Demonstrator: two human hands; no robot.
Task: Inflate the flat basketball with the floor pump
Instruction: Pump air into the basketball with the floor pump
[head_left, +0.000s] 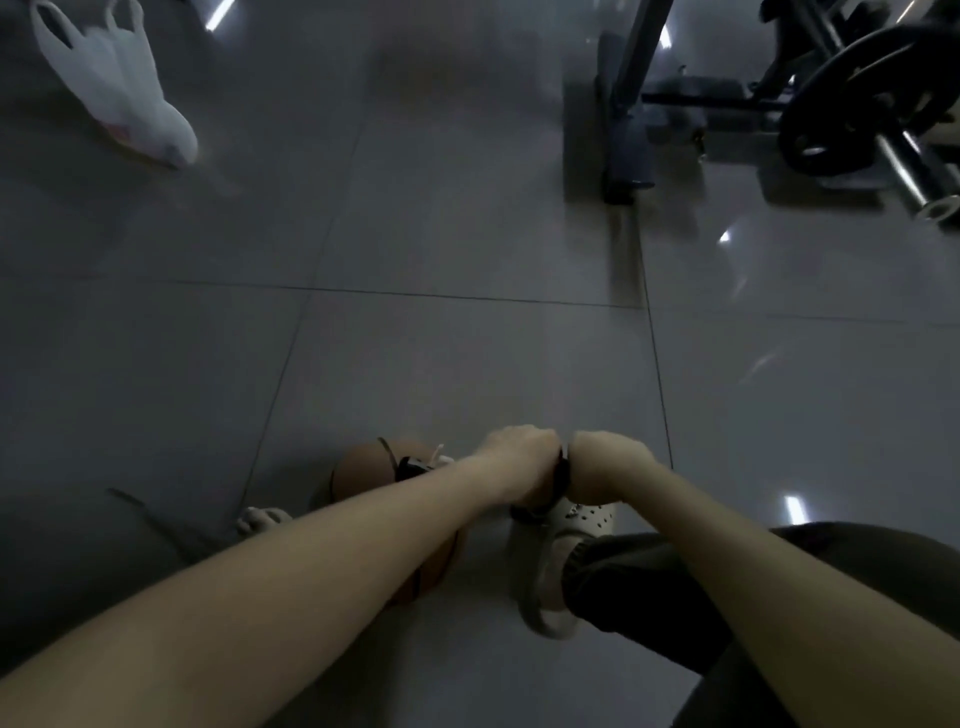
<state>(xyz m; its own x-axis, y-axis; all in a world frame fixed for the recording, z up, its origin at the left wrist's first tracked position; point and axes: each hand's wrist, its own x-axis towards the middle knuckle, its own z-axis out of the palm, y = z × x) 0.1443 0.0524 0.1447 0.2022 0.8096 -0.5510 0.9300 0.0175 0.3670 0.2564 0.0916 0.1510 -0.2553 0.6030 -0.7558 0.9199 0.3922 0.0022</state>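
Both my hands grip the black handle of the floor pump (562, 475), side by side with fingers curled round it; my left hand (519, 457) is on its left end and my right hand (605, 460) on its right. The pump's shaft and base are hidden under my hands. The brown basketball (363, 473) lies on the grey tiles just left of the pump, partly behind my left forearm, with the black hose head (410, 467) on its top. My foot in a pale clog (556, 551) stands below the handle.
A white plastic bag (119, 83) lies on the floor at the far left. Dark gym equipment (628, 104) and a barbell with black plates (857, 104) stand at the far right. Bare toes (262, 519) show left of the ball.
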